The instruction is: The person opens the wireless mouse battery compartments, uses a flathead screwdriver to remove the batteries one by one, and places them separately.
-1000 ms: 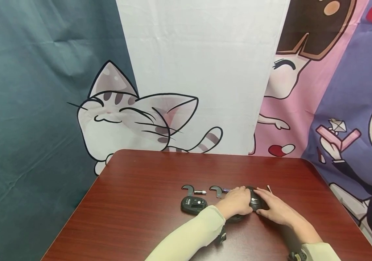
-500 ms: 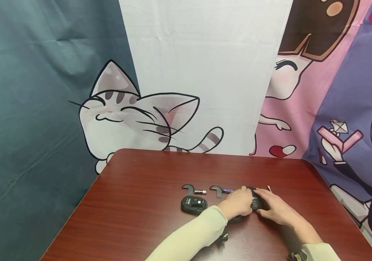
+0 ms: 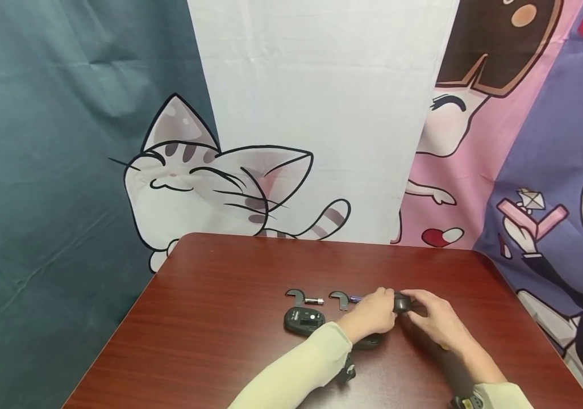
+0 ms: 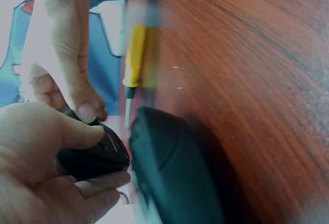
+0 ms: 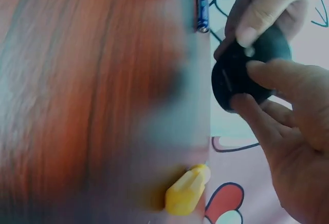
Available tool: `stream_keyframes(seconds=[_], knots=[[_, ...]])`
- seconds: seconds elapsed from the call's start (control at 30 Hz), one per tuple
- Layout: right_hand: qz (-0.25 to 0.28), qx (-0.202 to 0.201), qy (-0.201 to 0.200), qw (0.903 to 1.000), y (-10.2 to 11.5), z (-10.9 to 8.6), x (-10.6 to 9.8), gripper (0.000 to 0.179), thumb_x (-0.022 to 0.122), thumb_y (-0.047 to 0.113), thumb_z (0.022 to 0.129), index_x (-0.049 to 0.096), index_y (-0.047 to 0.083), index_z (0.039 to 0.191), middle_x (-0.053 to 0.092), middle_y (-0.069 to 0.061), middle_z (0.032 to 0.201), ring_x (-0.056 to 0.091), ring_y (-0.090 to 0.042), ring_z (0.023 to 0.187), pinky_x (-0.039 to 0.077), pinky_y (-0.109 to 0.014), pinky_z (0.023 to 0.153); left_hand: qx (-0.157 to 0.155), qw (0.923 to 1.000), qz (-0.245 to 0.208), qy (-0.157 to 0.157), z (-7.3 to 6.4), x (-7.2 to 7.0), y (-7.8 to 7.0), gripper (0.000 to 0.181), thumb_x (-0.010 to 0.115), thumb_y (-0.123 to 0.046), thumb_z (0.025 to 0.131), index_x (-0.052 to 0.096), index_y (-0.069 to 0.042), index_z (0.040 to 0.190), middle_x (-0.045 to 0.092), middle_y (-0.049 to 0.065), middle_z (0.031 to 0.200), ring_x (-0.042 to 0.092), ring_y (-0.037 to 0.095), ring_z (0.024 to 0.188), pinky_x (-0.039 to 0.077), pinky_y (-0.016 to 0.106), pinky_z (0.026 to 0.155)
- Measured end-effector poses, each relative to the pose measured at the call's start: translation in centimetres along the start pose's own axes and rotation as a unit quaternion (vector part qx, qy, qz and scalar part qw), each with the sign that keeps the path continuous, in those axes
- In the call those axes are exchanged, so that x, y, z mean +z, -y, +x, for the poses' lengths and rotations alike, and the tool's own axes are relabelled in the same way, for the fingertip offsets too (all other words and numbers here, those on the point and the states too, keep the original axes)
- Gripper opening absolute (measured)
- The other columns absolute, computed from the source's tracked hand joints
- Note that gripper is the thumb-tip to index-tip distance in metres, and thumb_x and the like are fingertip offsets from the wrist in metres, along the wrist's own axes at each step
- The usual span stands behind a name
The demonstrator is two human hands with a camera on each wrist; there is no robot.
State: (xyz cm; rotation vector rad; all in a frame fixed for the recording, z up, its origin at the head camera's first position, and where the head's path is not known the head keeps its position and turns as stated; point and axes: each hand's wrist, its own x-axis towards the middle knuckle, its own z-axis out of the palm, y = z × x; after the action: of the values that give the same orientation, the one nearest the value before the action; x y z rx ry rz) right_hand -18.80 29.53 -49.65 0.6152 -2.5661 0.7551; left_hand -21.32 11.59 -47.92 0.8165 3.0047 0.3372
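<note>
A black computer mouse (image 3: 402, 303) is held between both hands, tilted up off the table. My left hand (image 3: 373, 312) grips one side of it, the thumb on top in the left wrist view. From the other side my right hand (image 3: 437, 318) pinches the mouse (image 5: 234, 75) with thumb and fingers. Another black mouse (image 4: 172, 167) lies on the table, partly under my left forearm in the head view. Farther left, an upturned mouse (image 3: 304, 321) shows its open battery bay. Curved black battery covers (image 3: 295, 296) lie behind it, one beside a silvery battery (image 3: 314, 301).
A second cover (image 3: 340, 299) and a purple-blue battery (image 3: 355, 299) lie behind my left hand. A yellow-handled screwdriver (image 4: 134, 54) lies on the table near my right hand. Printed cloth (image 3: 322, 113) hangs beyond the brown table's far edge (image 3: 250, 238).
The mouse between my hands has gone from lying flat to being lifted and tilted. My right hand has risen a little with it; my left hand has barely moved.
</note>
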Motion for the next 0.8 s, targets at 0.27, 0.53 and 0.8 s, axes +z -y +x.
stream_keyframes(seconds=[0.27, 0.53, 0.8], knots=[[0.007, 0.000, -0.095, 0.9955, 2.3, 0.9, -0.9, 0.051, 0.088, -0.002, 0.071, 0.072, 0.014, 0.116, 0.063, 0.008, 0.087, 0.055, -0.006, 0.073, 0.043, -0.010, 0.062, 0.038, 0.9905, -0.117, -0.061, -1.5, -3.2, 1.7, 0.028, 0.065, -0.029, 0.099, 0.061, -0.016, 0.124, 0.068, -0.007, 0.108, 0.063, 0.001, 0.092, 0.052, 0.016, 0.078], [0.058, 0.010, -0.125, 0.9904, 5.9, 1.4, -2.2, 0.047, 0.086, 0.002, 0.077, 0.071, 0.012, 0.120, 0.062, 0.006, 0.091, 0.053, -0.008, 0.077, 0.040, -0.016, 0.063, 0.062, 0.9720, -0.218, -0.061, -4.1, -6.8, 3.5, 0.036, 0.058, -0.041, 0.103, 0.058, -0.018, 0.130, 0.071, -0.006, 0.110, 0.063, 0.000, 0.092, 0.052, 0.018, 0.077], [0.149, 0.030, -0.084, 0.9848, 9.3, 1.5, -2.6, 0.040, 0.077, 0.002, 0.088, 0.066, 0.011, 0.125, 0.071, 0.001, 0.098, 0.065, 0.002, 0.089, 0.053, -0.009, 0.076, 0.062, 0.9322, -0.354, -0.040, -6.6, -8.4, 5.1, 0.037, 0.058, -0.039, 0.103, 0.059, -0.014, 0.130, 0.069, -0.008, 0.102, 0.062, 0.001, 0.088, 0.051, 0.019, 0.075]])
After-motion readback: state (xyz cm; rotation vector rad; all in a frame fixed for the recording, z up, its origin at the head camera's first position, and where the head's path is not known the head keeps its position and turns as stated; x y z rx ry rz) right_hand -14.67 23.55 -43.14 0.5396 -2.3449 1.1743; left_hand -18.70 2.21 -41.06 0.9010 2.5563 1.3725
